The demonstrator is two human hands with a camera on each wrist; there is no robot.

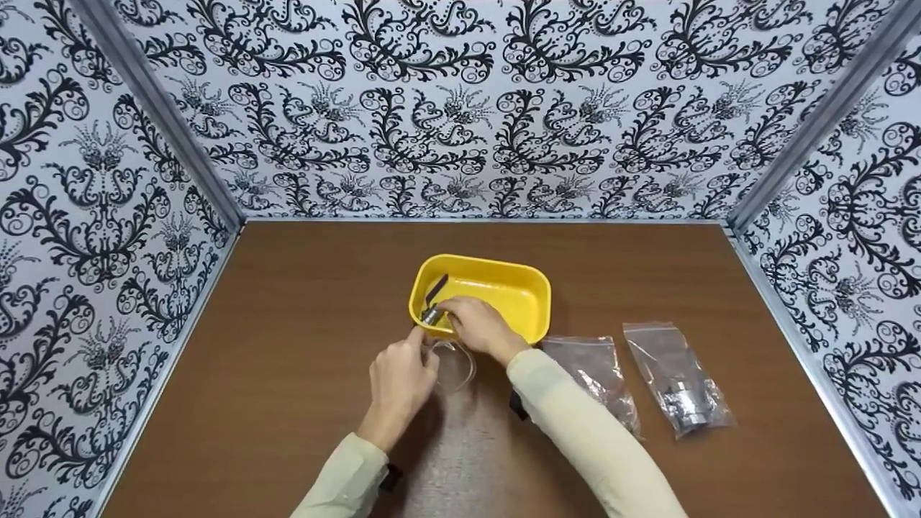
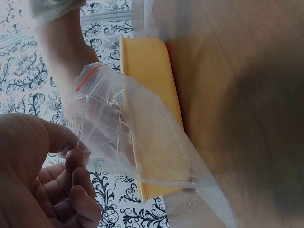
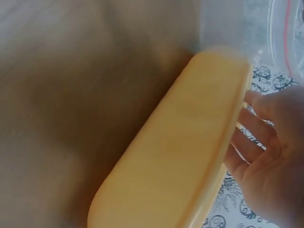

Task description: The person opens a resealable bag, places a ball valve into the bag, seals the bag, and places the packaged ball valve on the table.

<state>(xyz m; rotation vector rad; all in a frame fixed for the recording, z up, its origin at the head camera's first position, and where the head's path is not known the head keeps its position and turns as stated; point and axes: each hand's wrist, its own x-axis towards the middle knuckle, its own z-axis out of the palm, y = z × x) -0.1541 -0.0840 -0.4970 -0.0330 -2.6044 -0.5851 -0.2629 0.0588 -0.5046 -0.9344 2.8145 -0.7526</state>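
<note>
My left hand (image 1: 404,372) pinches a clear zip bag (image 2: 111,123) by its edge, just in front of a yellow tray (image 1: 543,306). A red strip runs along the bag's top in the left wrist view, and the bag looks limp. Over the tray's near rim reaches my right hand (image 1: 481,324), its fingertips at a small silver cylindrical metal part (image 1: 432,315) in the near left corner. Those fingers seem to grip it, though the rim hides their tips in the right wrist view. Beside the part lies a narrow dark strip (image 1: 437,288).
Right of the tray, a clear zip bag (image 1: 586,360) lies partly under the right sleeve. Another zip bag (image 1: 680,388) farther right holds shiny metal pieces. Patterned walls (image 1: 460,144) enclose the brown tabletop (image 1: 302,324) at the back and both sides.
</note>
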